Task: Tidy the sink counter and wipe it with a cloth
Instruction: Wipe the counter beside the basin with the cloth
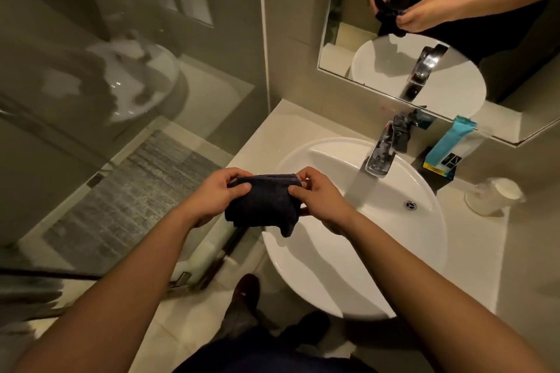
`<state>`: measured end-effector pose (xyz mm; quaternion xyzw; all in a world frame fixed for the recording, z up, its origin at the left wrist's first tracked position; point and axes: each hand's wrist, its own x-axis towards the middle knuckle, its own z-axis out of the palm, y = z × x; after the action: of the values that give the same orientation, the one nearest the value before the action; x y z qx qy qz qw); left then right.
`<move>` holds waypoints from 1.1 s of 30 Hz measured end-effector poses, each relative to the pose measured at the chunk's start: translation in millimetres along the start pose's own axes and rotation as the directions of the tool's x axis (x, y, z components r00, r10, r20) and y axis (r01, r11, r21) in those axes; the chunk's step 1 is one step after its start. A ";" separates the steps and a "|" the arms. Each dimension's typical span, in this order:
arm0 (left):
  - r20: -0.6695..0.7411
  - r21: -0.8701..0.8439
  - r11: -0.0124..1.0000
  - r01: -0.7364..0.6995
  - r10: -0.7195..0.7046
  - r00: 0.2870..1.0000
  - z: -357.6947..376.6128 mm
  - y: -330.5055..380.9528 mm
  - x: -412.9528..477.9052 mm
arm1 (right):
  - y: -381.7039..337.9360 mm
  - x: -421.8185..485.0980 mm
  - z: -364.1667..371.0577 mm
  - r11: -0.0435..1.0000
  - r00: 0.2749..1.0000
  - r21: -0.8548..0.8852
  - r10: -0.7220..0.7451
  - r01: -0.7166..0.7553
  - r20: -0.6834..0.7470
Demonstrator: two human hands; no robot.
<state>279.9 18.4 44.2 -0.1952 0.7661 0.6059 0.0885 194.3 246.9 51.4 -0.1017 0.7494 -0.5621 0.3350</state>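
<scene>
No lettering can be made out here; the teal tube [448, 142] at the far right of the counter [472, 251] bears marks too blurred to read

Left hand [213, 195] and right hand [319, 203] each pinch closed, forearms extended.

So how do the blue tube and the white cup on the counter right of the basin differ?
The blue tube is teal, flat, and leans against the wall under the mirror; the white cup is pale, round, and lies tipped on its side nearer the front. Both sit on the counter, untouched by either hand.
</scene>
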 end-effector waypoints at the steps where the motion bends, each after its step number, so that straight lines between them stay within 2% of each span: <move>1: -0.013 0.004 1.000 -0.004 0.004 1.000 -5.2 1.9 3.9 | -3.5 5.0 3.4 1.000 1.000 -0.004 -0.005 0.005 -0.003; 12: -0.024 0.113 0.991 -0.065 0.068 0.997 -72.7 2.2 53.1 | -20.6 51.7 55.3 1.000 0.997 0.031 0.004 -0.002 -0.071; 16: 0.007 0.177 0.981 -0.075 0.075 0.997 -92.1 -6.5 75.2 | -21.0 68.9 77.2 0.997 0.990 -0.073 -0.012 0.002 -0.138; 23: 0.099 0.276 0.959 -0.060 0.034 0.995 -101.2 -24.2 125.3 | -12.4 101.6 92.3 0.914 0.971 -0.404 -0.119 0.025 -0.209; 28: 0.164 0.323 0.944 -0.064 0.011 0.986 -96.4 -30.7 160.4 | -7.6 122.4 89.3 0.874 0.970 -0.484 -0.077 -0.046 -0.230; 33: 0.219 0.343 0.939 -0.027 -0.052 0.974 -91.8 -44.3 176.4 | -5.1 132.4 87.0 0.832 0.980 -0.550 -0.040 -0.075 -0.194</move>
<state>146.9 -112.2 -38.2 -0.1119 0.8439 0.4803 0.2113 146.8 107.7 -7.7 -0.1314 0.9104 -0.3247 0.2203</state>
